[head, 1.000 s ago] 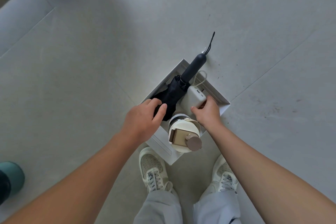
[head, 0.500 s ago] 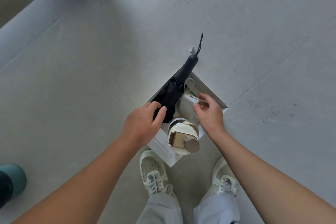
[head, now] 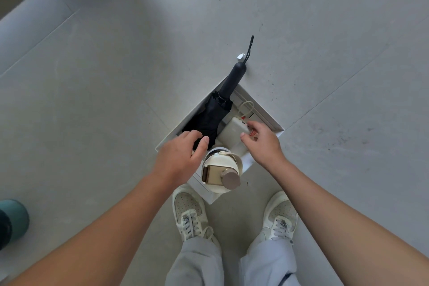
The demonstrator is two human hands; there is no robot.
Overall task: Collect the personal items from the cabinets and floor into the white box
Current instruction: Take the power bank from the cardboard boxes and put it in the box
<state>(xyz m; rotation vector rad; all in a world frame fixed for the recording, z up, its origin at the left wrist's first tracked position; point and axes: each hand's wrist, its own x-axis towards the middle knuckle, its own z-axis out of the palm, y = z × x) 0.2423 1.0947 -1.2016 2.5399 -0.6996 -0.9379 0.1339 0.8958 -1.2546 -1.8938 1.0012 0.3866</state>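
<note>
Lightly, left hand (head: 178,158) touches umbrella (head: 213,116) in white box (head: 267,116).

The white box (head: 264,114) sits on the floor with one corner pointing away, so it looks like a diamond, and its top is open. A folded black umbrella (head: 213,116) lies slanted along its left side. The canopy is inside, while the handle and wrist strap stick out past the far corner. A white power bank (head: 232,132) lies just beside the umbrella on its right, with a pale cord loop (head: 247,107) at its far end. A cream bottle (head: 220,167) with a tan lid stands in the near corner.
</note>
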